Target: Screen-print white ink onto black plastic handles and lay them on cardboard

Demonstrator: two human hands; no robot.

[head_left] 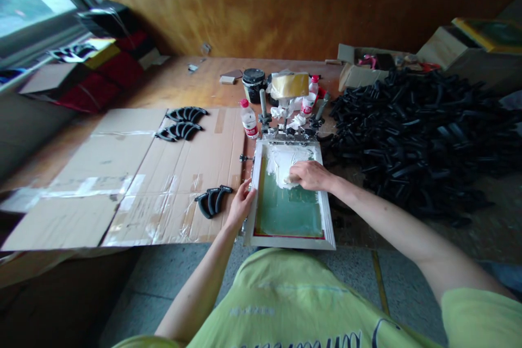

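A screen-printing frame [329,228] with a white rim and green mesh lies in front of me, under a clamp stand. Thick white ink [281,159] is smeared over the far part of its mesh. My right hand [312,175] is closed in a pinch on a small pale squeegee [290,179], mostly hidden by the fingers, at the near edge of the ink. At the frame's left rim, my left hand [241,204] grips the side with thumb and fingers. Several curved black handles [212,201] lie on cardboard just left of that hand.
Flattened cardboard [142,190] covers the left of the table, with more black handles [181,124] in rows. A large heap of black parts [424,136] fills the right. Behind the frame stand a red-capped bottle [248,119], a black-lidded tub [253,84] and metal clamps [291,135].
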